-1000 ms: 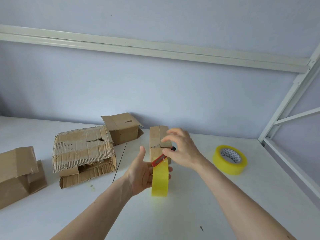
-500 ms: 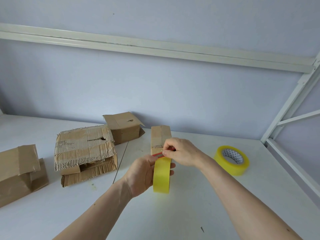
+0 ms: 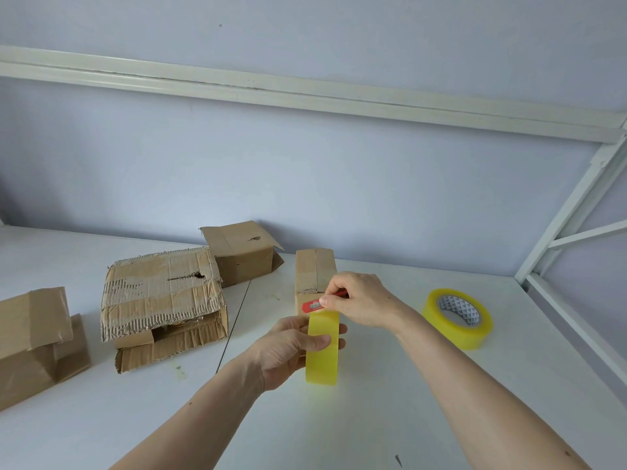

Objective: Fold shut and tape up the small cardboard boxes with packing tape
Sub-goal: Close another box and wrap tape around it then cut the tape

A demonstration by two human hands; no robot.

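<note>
At far left on the white table point(image 3: 390, 418), a folded brown box point(image 3: 32, 340); next, a torn corrugated box point(image 3: 159, 300); behind it, a small open-flapped box point(image 3: 242, 254). Mid-frame, left hand point(image 3: 288, 351) curled round an upright yellow tape roll point(image 3: 322, 347), thumb across its face. Just behind, a narrow upright box point(image 3: 314, 274) with flaps folded shut. Right hand point(image 3: 359, 300) pinching a red cutter point(image 3: 314, 305) at the roll's top edge. Farther right, well apart, a second tape roll point(image 3: 458, 318) lying flat.

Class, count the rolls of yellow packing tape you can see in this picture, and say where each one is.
2. One tape roll is gripped upright in the left hand; the second roll lies flat on the table, far right.
</note>
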